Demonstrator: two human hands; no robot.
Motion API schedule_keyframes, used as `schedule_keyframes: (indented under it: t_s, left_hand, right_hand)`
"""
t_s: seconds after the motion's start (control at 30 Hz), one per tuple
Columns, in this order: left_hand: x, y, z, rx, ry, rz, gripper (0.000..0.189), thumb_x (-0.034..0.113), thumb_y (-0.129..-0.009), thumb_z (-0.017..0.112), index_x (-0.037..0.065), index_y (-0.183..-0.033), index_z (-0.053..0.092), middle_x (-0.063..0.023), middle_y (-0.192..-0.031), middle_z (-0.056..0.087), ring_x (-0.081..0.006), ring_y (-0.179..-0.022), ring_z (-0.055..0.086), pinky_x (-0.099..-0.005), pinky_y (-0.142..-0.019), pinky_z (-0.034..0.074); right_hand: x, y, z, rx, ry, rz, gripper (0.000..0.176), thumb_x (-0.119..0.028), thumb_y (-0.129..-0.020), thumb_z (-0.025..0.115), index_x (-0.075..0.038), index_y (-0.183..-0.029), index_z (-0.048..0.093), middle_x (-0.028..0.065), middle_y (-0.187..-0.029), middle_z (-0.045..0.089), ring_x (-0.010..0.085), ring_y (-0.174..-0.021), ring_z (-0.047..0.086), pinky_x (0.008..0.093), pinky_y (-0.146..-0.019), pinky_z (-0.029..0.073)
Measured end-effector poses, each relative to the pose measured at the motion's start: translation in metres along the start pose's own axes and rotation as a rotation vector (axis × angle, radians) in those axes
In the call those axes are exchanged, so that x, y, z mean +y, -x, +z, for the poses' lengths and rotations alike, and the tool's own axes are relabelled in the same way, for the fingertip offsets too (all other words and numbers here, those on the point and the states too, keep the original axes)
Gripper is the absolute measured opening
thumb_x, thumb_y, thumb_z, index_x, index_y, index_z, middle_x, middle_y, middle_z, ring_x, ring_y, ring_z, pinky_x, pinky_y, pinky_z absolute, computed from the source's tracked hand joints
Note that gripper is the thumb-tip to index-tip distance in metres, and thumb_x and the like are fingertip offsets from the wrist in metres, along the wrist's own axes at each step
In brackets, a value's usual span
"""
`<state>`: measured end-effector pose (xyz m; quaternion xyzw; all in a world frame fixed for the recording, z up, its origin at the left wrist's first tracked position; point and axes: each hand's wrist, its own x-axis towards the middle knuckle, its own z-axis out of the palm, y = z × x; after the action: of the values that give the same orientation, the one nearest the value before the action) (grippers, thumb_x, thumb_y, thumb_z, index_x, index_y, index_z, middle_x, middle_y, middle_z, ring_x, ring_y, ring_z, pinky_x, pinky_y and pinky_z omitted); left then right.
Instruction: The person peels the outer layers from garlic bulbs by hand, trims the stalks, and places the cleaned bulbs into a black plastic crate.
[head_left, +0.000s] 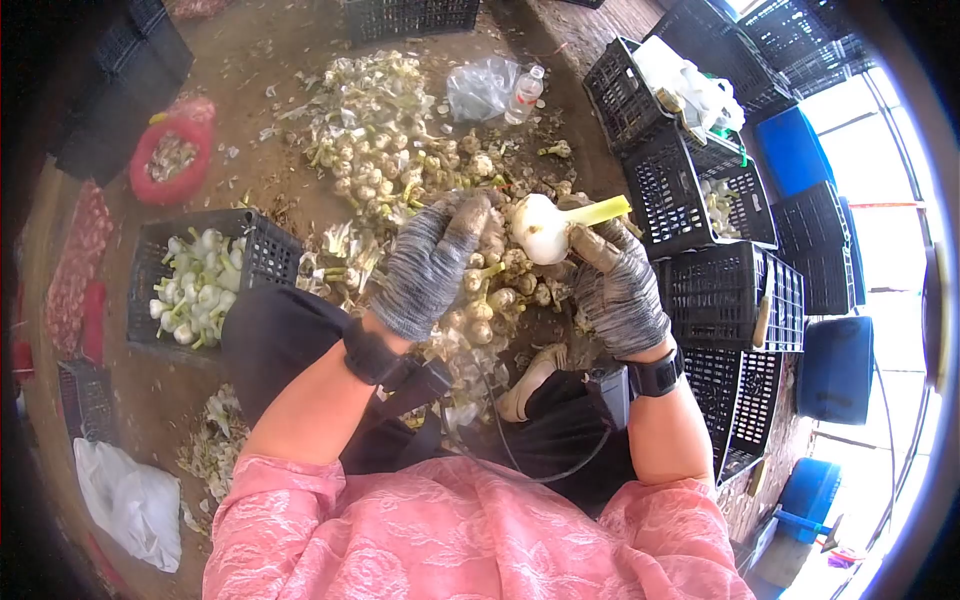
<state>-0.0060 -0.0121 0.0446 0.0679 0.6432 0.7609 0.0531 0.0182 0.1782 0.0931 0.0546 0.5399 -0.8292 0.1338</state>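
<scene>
The right hand (610, 280) holds the garlic (540, 232), just beside the left hand (432, 262). I can't tell if the left hand grips anything. Holding softly should keep the garlic from bruising.

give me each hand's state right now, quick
Left hand: gloved, fingers partly bent; whether it holds anything cannot be told.
Right hand: closed on a white garlic bulb.
</scene>
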Motion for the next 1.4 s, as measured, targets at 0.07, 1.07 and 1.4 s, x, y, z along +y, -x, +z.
schedule_keyframes:
  t_s: [0.07, 1.07, 1.4]
  left_hand:
    - [0.001, 0.002, 0.002, -0.022, 0.056, 0.009, 0.029, 0.02, -0.088, 0.054, 0.002, -0.11, 0.057, -0.0071, -0.103, 0.059, -0.0119, -0.094, 0.054, -0.0269, -0.083, 0.044]
    - [0.001, 0.013, 0.018, -0.187, 0.26, 0.166, 0.052, 0.006, -0.065, 0.074, 0.004, -0.111, 0.049, -0.0073, -0.098, 0.057, -0.0139, -0.088, 0.055, -0.0318, -0.074, 0.049]
    - [-0.007, 0.008, 0.009, -0.362, 0.497, -0.125, 0.068, 0.043, -0.067, 0.073, 0.003, -0.116, 0.048, -0.0102, -0.105, 0.057, -0.0223, -0.093, 0.058, -0.0416, -0.083, 0.049]
  right_hand:
    - [0.002, -0.001, 0.0, -0.001, 0.1, -0.045, 0.038, -0.016, -0.083, 0.058, -0.002, -0.117, 0.048, 0.0083, -0.109, 0.056, 0.0169, -0.099, 0.055, 0.0306, -0.082, 0.048]
    - [-0.025, 0.01, 0.005, -0.092, 0.861, -0.229, 0.019, -0.011, -0.076, 0.066, -0.001, -0.092, 0.063, 0.0047, -0.08, 0.064, 0.0089, -0.072, 0.056, 0.0253, -0.067, 0.046]
    - [-0.016, 0.005, -0.002, -0.077, 0.93, -0.513, 0.016, -0.006, -0.076, 0.064, 0.0, -0.09, 0.062, 0.0077, -0.083, 0.064, 0.0123, -0.075, 0.057, 0.0282, -0.069, 0.047]
